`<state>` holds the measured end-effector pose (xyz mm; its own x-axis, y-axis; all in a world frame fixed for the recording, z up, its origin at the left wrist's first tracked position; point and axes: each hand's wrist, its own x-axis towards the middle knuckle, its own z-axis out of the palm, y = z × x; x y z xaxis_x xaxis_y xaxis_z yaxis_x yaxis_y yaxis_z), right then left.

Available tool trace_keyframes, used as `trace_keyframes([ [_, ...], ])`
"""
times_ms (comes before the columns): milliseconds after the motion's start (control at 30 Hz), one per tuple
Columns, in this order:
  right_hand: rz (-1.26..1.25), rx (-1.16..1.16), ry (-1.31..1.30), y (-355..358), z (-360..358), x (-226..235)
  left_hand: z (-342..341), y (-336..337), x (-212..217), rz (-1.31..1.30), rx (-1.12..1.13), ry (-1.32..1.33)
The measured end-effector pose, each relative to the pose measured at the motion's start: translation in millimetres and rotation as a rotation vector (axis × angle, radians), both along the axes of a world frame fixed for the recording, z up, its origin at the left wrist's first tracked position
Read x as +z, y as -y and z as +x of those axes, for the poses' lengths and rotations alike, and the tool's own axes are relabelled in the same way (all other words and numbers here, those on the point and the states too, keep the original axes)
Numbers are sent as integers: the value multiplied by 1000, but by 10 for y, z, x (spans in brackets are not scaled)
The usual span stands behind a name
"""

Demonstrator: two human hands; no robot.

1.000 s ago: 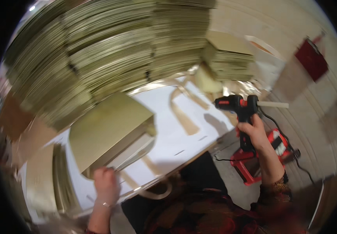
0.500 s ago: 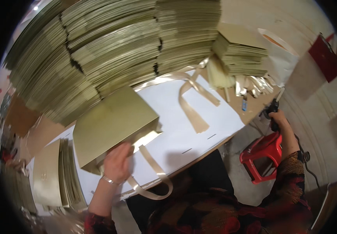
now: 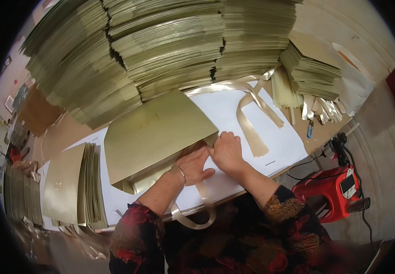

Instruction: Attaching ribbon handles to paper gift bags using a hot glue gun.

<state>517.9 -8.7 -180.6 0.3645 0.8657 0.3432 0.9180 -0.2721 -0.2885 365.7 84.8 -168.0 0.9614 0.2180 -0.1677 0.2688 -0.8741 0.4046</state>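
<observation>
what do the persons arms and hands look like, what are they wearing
Both hands are bare, no gloves. The left hand has a thin metal bangle at the wrist. Both sleeves are dark fabric with a red and gold pattern, pushed up so the forearms are uncovered. No rings can be made out.

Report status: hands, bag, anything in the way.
Both hands, left and right, pressing the gold bag's open edge. Ribbon handle hangs off the table edge. Nothing blocking.
</observation>
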Motion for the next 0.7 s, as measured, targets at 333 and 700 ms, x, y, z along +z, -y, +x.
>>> trace_keyframes([
  [333,29,-39,105,-93,104,-150,-1686,-106,134,21,221,-68],
  [700,36,172,173,-66,109,-246,-821,291,132,43,251,4],
])
